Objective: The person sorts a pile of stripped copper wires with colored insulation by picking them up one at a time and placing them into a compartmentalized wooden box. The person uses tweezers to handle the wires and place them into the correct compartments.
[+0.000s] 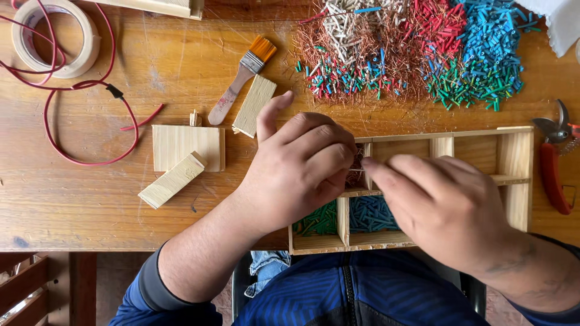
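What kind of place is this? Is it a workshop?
Probably a small craft or hobby workbench. A worn wooden table holds heaps of cut coloured wire pieces, a paintbrush and red cutters, while both hands fill a wooden divided box.

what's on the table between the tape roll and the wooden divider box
In the head view, between the tape roll and the divider box: a red wire, paintbrush, three wood blocks and the left hand.

Pale matt wooden divided tray (516, 151), worn scratched wooden table (90, 199), glossy red plastic-handled cutters (554, 166), coppery wire strands (362, 99)
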